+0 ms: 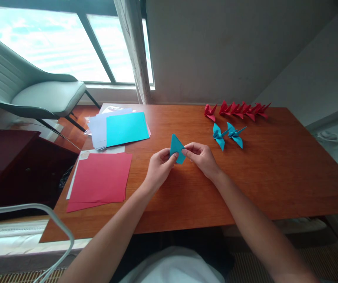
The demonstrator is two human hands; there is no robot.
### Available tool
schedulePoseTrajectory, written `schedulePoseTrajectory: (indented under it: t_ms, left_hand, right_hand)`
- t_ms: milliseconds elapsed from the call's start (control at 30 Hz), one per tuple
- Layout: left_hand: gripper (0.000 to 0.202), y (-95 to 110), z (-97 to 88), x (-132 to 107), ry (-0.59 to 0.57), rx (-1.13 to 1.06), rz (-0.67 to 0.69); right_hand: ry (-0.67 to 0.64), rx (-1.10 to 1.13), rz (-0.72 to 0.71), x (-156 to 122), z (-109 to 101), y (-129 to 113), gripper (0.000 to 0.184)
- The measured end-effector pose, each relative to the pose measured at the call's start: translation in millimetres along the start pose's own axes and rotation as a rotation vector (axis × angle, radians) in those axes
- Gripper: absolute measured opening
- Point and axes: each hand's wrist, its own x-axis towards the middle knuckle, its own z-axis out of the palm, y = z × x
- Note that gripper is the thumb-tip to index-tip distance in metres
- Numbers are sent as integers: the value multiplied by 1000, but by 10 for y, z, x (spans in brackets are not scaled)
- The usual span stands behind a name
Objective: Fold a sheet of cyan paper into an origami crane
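Observation:
A small piece of folded blue origami paper point(176, 147), kite-shaped with a point toward the window side, is held between both hands over the wooden table. My left hand point(160, 165) pinches its lower left edge, thumb on the front face. On the right edge, my right hand point(201, 156) grips with thumb and forefinger. The fingers behind the paper are partly hidden. To the right stand two blue paper cranes point(218, 136), and behind them a row of several red paper cranes point(242, 110).
Blue paper sheets point(127, 129) lie on white sheets at the table's back left. Red paper sheets point(100, 179) lie nearer, at the left edge. A grey chair point(48, 94) stands by the window. A white curved tube point(54, 216) rises at the lower left.

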Motion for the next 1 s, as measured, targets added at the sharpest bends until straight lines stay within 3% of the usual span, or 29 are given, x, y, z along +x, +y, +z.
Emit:
schedulePoseTrajectory:
  t_ms: [533, 767, 1000]
  left_hand:
    - [33, 32, -37, -8, 45, -2, 35]
    - [28, 57, -97, 14, 124, -35, 79]
    - [32, 88, -117, 10, 123, -43, 53]
  right_hand:
    - [-68, 44, -7, -41, 5, -30, 33]
    - [-289, 29, 61, -60, -39, -28, 27]
    - [-311, 20, 77, -74, -23, -67, 26]
